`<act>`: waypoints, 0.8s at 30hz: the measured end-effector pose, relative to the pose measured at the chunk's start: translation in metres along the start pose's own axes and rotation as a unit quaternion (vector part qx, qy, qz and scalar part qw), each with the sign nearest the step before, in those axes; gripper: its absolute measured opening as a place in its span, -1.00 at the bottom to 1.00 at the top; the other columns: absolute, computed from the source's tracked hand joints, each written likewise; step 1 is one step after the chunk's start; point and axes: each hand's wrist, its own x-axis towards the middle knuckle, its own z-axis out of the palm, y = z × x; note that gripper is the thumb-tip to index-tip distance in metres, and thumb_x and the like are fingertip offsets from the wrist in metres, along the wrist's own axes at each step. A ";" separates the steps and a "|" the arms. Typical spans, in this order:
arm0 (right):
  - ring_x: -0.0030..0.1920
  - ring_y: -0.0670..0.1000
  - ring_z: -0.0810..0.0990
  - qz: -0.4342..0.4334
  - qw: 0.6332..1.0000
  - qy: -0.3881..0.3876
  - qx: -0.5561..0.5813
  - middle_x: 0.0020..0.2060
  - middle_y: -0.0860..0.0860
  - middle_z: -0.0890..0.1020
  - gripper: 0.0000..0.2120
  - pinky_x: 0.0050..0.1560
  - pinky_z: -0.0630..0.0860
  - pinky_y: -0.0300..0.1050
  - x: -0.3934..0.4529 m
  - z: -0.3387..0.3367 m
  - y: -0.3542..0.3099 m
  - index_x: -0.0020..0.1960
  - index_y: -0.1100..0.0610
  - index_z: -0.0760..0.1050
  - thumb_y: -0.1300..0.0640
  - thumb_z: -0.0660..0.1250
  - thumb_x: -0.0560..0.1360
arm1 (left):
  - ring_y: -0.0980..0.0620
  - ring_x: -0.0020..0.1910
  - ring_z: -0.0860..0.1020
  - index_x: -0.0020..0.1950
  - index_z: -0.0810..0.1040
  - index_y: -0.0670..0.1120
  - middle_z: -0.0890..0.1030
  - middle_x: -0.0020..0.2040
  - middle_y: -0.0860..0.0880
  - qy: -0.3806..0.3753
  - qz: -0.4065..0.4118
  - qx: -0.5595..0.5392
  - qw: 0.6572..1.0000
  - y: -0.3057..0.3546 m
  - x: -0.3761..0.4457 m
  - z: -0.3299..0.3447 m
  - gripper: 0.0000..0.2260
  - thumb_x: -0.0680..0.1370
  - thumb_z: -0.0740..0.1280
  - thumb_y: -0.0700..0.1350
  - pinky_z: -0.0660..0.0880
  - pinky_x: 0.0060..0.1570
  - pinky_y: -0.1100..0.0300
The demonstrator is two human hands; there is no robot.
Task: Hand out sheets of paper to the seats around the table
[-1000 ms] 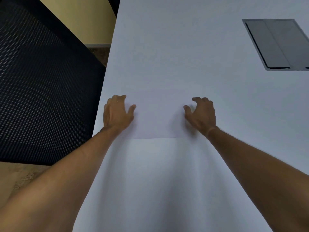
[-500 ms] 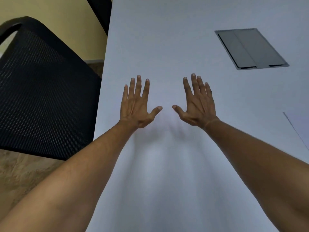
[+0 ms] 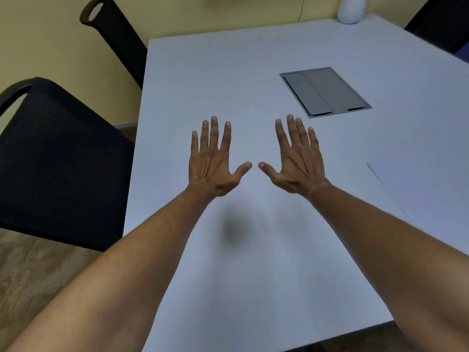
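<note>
Room: yellow walls are seen behind a white table [image 3: 253, 80], with a mottled brown floor at 8 o'clock.
Seats: a black mesh chair [image 3: 58, 158] is drawn up at the table's 9 o'clock edge; a second chair back [image 3: 114, 34] is seen at 11 o'clock and a dark one [image 3: 441, 24] at 1 o'clock.
Fixtures: a grey cable hatch [image 3: 326, 91] is set flush at 1 o'clock; a white pot [image 3: 351, 10] is stood at the far edge.
Left hand [image 3: 212, 161]: held flat, palm down, fingers fully spread; nothing is gripped.
Right hand [image 3: 298, 161]: mirrored beside it, thumbs nearly meeting, equally spread and bare.
Paper: a sheet [image 3: 426, 196] is picked out at 3 o'clock only by its thin dark edge; white on white, any sheet under the hands cannot be told.
Why held so: the spread palms are judged to suit smoothing or releasing a sheet at the mesh chair's place.
Open room: the table is left bare ahead, so hands can be withdrawn freely; the near corner at 5 o'clock and left edge are close.
</note>
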 end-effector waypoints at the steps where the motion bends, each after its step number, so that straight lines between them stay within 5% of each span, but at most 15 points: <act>1: 0.59 0.15 -0.18 0.003 1.000 0.003 0.000 0.60 0.16 -0.14 -0.06 0.55 -0.17 0.18 -0.006 -0.006 0.009 0.61 0.08 -0.23 -0.46 -0.10 0.44 | -0.17 0.56 -0.26 0.58 -0.28 -0.06 -0.26 0.58 -0.18 0.003 0.002 0.002 1.000 0.011 -0.001 -0.006 -0.12 0.45 -0.15 0.45 -0.22 0.50 -0.18; 24: 0.59 0.17 -0.03 0.098 0.994 0.018 0.041 0.60 0.18 -0.01 -0.07 0.56 -0.07 0.14 -0.161 -0.107 0.293 0.61 0.08 -0.20 -0.39 0.03 0.44 | -0.13 0.57 -0.24 0.58 -0.31 0.00 -0.23 0.59 -0.17 -0.018 0.011 -0.055 0.998 0.343 -0.012 -0.048 -0.12 0.40 -0.21 0.47 -0.24 0.51 -0.13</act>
